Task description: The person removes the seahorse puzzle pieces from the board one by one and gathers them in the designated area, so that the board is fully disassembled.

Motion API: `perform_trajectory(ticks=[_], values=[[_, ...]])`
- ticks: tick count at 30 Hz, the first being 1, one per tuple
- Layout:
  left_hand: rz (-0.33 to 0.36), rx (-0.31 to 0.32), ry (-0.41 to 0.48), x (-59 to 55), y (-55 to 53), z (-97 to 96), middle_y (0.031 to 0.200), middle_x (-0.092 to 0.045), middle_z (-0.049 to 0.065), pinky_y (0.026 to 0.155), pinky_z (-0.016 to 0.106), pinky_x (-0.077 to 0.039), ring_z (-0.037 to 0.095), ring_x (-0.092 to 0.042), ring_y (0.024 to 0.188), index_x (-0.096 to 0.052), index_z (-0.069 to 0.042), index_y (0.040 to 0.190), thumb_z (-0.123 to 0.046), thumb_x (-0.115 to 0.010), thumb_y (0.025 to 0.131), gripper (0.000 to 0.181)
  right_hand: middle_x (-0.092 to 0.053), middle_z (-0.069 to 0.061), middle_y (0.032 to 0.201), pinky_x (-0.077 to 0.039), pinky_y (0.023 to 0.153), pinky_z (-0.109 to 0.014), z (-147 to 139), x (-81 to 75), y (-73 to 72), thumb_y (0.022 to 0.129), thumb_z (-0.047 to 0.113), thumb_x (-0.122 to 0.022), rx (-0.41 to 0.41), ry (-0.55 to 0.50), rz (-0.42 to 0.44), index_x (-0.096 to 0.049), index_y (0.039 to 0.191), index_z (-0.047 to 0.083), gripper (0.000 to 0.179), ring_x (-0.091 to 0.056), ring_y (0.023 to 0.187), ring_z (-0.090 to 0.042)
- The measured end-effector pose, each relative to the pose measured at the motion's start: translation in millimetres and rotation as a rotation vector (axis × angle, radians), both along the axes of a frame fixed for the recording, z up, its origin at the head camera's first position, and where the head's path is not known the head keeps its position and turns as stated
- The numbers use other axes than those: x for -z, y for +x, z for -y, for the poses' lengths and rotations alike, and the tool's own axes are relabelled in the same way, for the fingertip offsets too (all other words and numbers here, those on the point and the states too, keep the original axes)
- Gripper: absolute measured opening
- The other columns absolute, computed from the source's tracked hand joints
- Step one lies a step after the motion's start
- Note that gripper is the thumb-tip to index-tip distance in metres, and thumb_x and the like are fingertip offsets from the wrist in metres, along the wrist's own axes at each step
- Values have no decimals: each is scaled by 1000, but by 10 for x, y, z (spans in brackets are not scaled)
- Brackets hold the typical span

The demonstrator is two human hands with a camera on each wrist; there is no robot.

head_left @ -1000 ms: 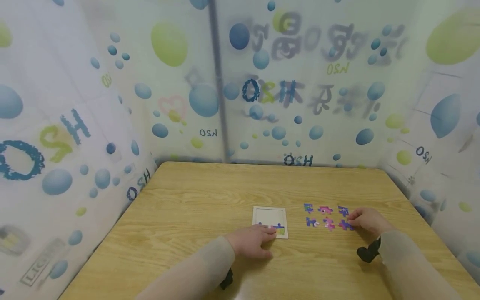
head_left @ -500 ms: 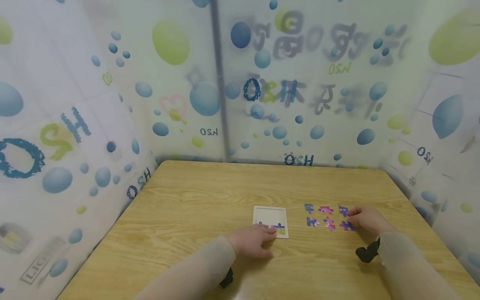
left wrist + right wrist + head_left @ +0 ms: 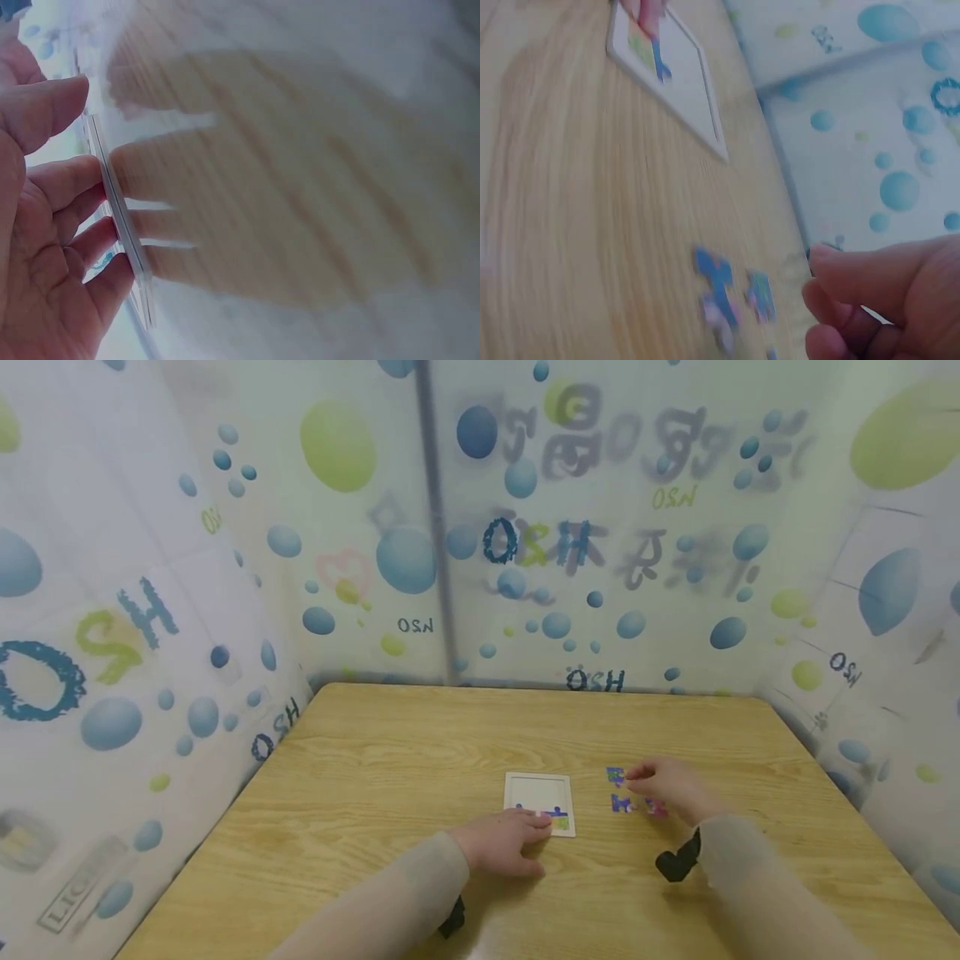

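Note:
My left hand point(image 3: 506, 843) lies over the front of a small white-rimmed puzzle tray point(image 3: 538, 775), its fingers on the jigsaw pieces point(image 3: 560, 820) along the front row. In the left wrist view the fingertips point(image 3: 86, 176) meet the tray's edge. Loosely curled, my right hand point(image 3: 678, 787) hovers over the loose pieces. Its fingertips come close to the upper left jigsaw piece point(image 3: 615, 776); in the right wrist view no piece shows between thumb and fingers. A lower left piece point(image 3: 621, 803) and a pink piece point(image 3: 656, 807) show, while other pieces are hidden behind the hand.
The wooden table point(image 3: 405, 735) extends around the tray and pieces. Curtain-like walls point(image 3: 337, 610) with printed bubbles stand behind the table and at both sides. A dark strap point(image 3: 678, 858) is at my right wrist.
My right hand has moved left from the right-hand column of pieces towards the left-hand column, now covering the pieces between. My left hand stays on the tray.

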State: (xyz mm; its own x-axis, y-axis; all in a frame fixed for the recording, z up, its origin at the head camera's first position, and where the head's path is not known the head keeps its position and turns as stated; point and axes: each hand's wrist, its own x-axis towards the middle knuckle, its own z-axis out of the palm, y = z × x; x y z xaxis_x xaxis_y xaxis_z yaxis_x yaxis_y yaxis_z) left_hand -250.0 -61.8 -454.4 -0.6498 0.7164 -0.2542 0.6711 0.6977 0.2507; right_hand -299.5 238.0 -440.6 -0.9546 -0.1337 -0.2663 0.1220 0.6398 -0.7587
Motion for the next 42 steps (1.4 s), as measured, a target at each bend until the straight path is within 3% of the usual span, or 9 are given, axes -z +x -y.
perform_trajectory(ticks=[5, 11, 17, 32, 42], values=[[2, -4, 6, 14, -16, 3, 155, -30, -6, 115, 29, -22, 16, -28, 142, -42, -15, 146, -47, -56, 93, 63, -62, -8, 99, -48, 69, -32, 361, 73, -28, 92, 15, -65, -29, -7, -44, -65, 105, 3, 18, -53, 83, -22], [8, -1, 18, 13, -20, 2, 154, -31, -4, 115, 30, -22, 18, -29, 141, -42, -14, 146, -47, -56, 93, 63, -62, -3, 93, -46, 74, -34, 708, 209, -54, 90, 17, -68, -75, -25, -23, -68, 98, 10, 11, -53, 85, -21], [-40, 43, 19, 29, -35, -7, 153, -34, -1, 115, 30, -23, 18, -31, 140, -44, -12, 145, -46, -56, 94, 62, -63, -2, 91, -46, 82, -37, 924, 307, -13, 89, 11, -68, -99, -77, -34, -69, 94, 9, 5, -53, 87, -20], [-44, 52, 5, 34, -32, 11, 153, -33, -1, 115, 31, -22, 19, -31, 140, -43, -12, 145, -48, -54, 94, 64, -62, 1, 81, -47, 76, -33, 1038, 442, 78, 81, 2, -73, -114, -28, -174, -67, 85, 8, 10, -56, 79, -14], [-95, 85, -19, 5, 11, 41, 154, -32, 1, 114, 29, -24, 19, -30, 141, -40, -11, 147, -48, -57, 92, 68, -61, 0, 81, -45, 78, -35, 1046, 471, 76, 81, 0, -72, -90, -42, -156, -65, 85, 9, 11, -54, 79, -16]])
